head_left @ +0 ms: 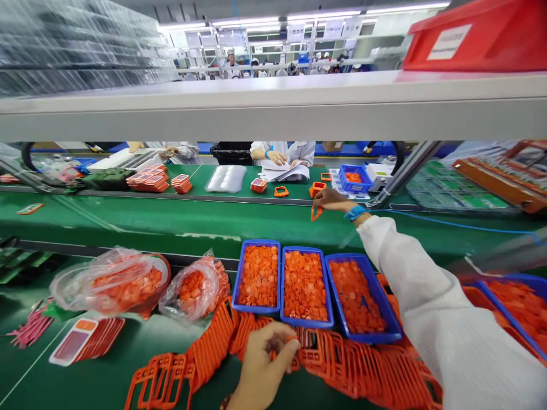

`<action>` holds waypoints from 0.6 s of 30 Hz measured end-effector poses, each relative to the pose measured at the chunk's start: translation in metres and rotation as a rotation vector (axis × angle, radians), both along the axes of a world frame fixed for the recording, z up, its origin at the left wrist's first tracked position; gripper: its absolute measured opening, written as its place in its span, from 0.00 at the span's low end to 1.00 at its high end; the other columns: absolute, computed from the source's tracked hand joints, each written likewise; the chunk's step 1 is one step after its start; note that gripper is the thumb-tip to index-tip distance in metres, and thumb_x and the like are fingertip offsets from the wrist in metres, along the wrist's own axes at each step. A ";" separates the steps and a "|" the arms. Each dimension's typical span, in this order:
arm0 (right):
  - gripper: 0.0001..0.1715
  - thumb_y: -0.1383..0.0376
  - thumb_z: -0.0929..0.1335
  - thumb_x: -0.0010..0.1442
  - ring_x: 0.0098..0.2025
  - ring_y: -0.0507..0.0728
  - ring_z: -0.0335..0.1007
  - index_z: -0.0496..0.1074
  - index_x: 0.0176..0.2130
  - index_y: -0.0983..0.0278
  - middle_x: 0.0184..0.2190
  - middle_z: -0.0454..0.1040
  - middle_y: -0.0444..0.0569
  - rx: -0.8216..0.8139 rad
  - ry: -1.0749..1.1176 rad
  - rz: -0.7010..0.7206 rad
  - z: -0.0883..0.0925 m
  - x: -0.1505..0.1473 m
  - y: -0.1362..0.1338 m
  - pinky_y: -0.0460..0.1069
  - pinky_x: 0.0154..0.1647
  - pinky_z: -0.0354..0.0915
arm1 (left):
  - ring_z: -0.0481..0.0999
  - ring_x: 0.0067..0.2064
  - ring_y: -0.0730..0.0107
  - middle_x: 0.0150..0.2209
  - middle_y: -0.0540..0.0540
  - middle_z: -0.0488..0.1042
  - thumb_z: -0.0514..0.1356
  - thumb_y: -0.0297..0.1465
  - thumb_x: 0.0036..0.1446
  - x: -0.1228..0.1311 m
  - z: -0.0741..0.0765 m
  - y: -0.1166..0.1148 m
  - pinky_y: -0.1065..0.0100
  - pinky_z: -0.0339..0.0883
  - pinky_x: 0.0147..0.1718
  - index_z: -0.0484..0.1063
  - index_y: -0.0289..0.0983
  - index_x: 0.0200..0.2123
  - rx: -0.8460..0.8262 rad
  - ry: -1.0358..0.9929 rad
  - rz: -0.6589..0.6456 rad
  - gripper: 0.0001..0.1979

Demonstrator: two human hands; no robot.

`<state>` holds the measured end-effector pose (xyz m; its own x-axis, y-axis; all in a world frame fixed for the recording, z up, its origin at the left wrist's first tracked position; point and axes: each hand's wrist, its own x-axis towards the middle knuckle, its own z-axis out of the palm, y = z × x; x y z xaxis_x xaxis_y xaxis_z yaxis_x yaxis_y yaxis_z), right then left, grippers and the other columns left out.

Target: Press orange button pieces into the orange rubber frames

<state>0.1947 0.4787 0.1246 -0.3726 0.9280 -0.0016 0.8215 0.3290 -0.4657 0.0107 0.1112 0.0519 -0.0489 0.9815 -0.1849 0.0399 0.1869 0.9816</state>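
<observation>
My right hand (331, 199), in a white sleeve with a blue wristband, reaches far out over the green conveyor belt (171, 219) and pinches an orange plastic frame (317, 212) just above it. My left hand (262, 359) is low near the front edge, fingers curled round small orange pieces, resting against a long row of orange frames (342, 364) lying overlapped. Three blue trays (304, 287) of small orange parts stand just behind that hand.
Two clear bags of orange parts (128, 285) lie at left, with a stack of red and white trays (81, 341). Across the belt a person's hands (277, 158) handle papers, with orange stacks (149, 179) and a blue bin (354, 177). A grey shelf (273, 105) spans overhead.
</observation>
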 end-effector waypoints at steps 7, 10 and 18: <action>0.15 0.70 0.67 0.60 0.39 0.57 0.78 0.83 0.41 0.59 0.36 0.83 0.45 -0.094 0.194 0.373 -0.001 0.002 -0.165 0.52 0.45 0.69 | 0.68 0.19 0.78 0.20 0.51 0.71 0.67 0.40 0.54 0.018 0.008 -0.023 0.76 0.58 0.20 0.76 0.33 0.33 -0.003 -0.055 -0.030 0.14; 0.25 0.66 0.70 0.59 0.33 0.59 0.78 0.77 0.56 0.54 0.30 0.81 0.43 -0.046 0.523 0.297 -0.017 0.007 -0.239 0.56 0.43 0.72 | 0.69 0.20 0.77 0.23 0.47 0.75 0.67 0.39 0.54 0.020 0.009 -0.031 0.75 0.61 0.20 0.77 0.33 0.31 0.050 -0.063 0.016 0.13; 0.17 0.53 0.76 0.53 0.42 0.62 0.81 0.72 0.37 0.58 0.36 0.82 0.49 -0.430 1.353 -0.314 -0.076 -0.009 -0.342 0.53 0.35 0.78 | 0.68 0.17 0.79 0.29 0.42 0.82 0.68 0.42 0.53 0.030 0.013 -0.028 0.75 0.65 0.18 0.77 0.32 0.35 0.078 -0.152 0.155 0.17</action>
<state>0.1857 0.1365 0.0490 -0.1005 0.9884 -0.1140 -0.3065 -0.1398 -0.9416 0.0408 0.0829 0.0650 -0.1774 0.9761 -0.1252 -0.1324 0.1024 0.9859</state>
